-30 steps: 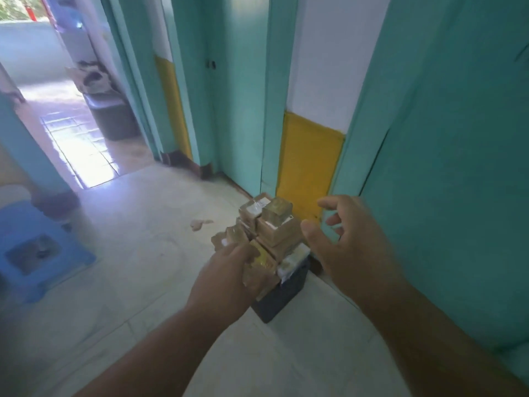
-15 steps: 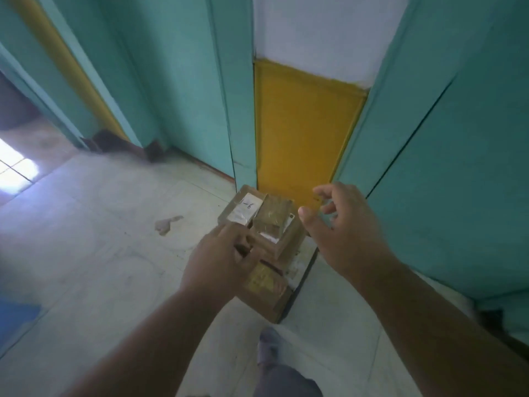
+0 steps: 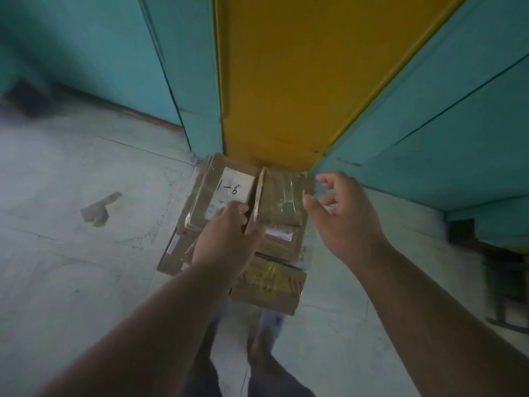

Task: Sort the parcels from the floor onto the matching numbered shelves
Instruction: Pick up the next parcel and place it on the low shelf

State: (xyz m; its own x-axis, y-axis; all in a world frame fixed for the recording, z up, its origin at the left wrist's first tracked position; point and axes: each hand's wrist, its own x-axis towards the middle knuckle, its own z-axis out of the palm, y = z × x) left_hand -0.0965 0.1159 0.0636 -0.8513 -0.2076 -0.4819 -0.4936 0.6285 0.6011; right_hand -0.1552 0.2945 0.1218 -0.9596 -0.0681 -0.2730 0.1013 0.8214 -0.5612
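Note:
A stack of brown cardboard parcels stands on the floor against a yellow wall panel. One top parcel [image 3: 226, 190] has a white label reading "1-6". Beside it on the right lies a small tape-wrapped parcel [image 3: 282, 202]. My left hand [image 3: 226, 239] grips the left edge of that taped parcel, fingers reaching into the gap between the two top parcels. My right hand [image 3: 343, 213] hovers open just right of the taped parcel, fingers spread and slightly curled, thumb close to its right side. A lower parcel with yellow tape [image 3: 269, 282] sticks out toward me.
Teal doors or panels [image 3: 429, 124] flank the yellow wall panel [image 3: 280, 81]. A scrap of brown tape [image 3: 98, 210] lies on the pale tiled floor to the left. My feet show below the stack. A dark frame [image 3: 503, 282] stands at the right edge.
The view has tipped down and closed in on the stack. My left hand has slid forward onto the taped parcel's left edge, and my right hand has come nearer its right side.

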